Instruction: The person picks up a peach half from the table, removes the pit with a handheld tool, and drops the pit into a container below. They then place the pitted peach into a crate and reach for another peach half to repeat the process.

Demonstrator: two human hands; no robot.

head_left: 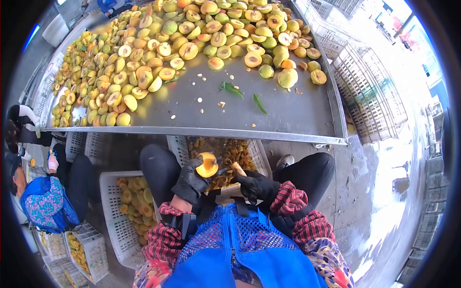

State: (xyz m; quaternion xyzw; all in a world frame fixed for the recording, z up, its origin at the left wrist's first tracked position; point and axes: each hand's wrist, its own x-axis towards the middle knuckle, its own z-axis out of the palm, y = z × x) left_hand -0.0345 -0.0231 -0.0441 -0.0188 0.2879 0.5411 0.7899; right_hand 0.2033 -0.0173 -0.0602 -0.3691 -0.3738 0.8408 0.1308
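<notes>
My left hand (191, 181), in a black glove, grips a yellow-orange peach half (207, 164) with its cut side showing a hollow. Close by on the right, my right hand (257, 185), also black-gloved, is closed around a small tool with a tan, wooden-looking handle (237, 168). The working end of that tool is too small to make out. Beneath both hands, between my knees, stands a white plastic crate (260, 161) with brownish-yellow pits and scraps in it. Several halved peaches (187, 50) are heaped on the metal table in front of me, many with the pit still inside.
The metal table's front edge (201, 131) runs just beyond my knees. Green leaves (260, 103) and pale kernels lie on it. A white crate of peach halves (109, 211) stands left of my leg. A co-worker (50, 201) sits farther left. Stacked crates (367, 91) stand at right.
</notes>
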